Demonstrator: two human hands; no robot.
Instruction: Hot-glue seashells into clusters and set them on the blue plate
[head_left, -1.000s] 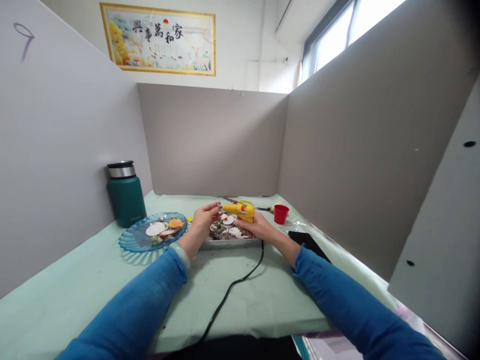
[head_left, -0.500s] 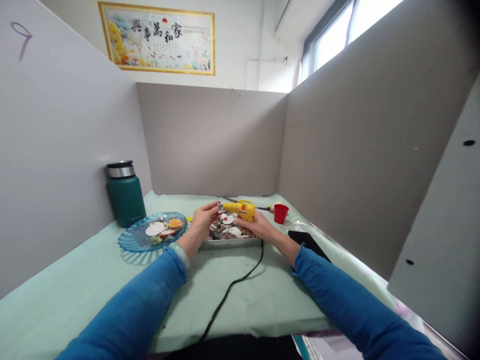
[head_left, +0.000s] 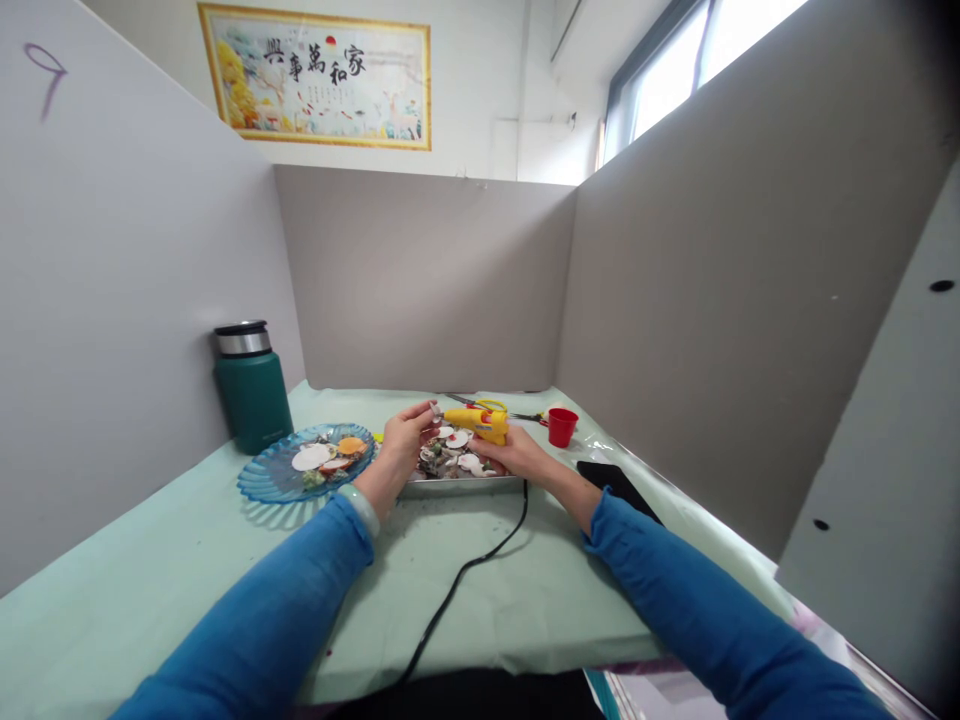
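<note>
My right hand (head_left: 519, 454) is wrapped round the handle of a yellow hot glue gun (head_left: 480, 422), whose nozzle points left. Pinched in the fingertips of my left hand (head_left: 403, 442) is a small whitish piece (head_left: 436, 410), possibly a shell. The nozzle tip is at or very close to this piece; whether they touch I cannot tell. Below both hands lies a shallow metal tray (head_left: 465, 487) filled with several shells (head_left: 471, 463). A black cord (head_left: 466, 567) runs from under my right hand to the table's front edge.
Left of the tray, a blue scalloped plate (head_left: 259, 486) carries white and orange shells. A green bottle (head_left: 253, 400) stands behind it. To the right are a red cup (head_left: 562, 428) and a flat black object (head_left: 616, 484). Scissors (head_left: 460, 399) lie behind the tray. Grey partitions (head_left: 427, 280) enclose the table.
The glue gun and the whitish piece have shifted very slightly, with the gun tilting a little. Both hands keep their holds, and everything else stays in place.
</note>
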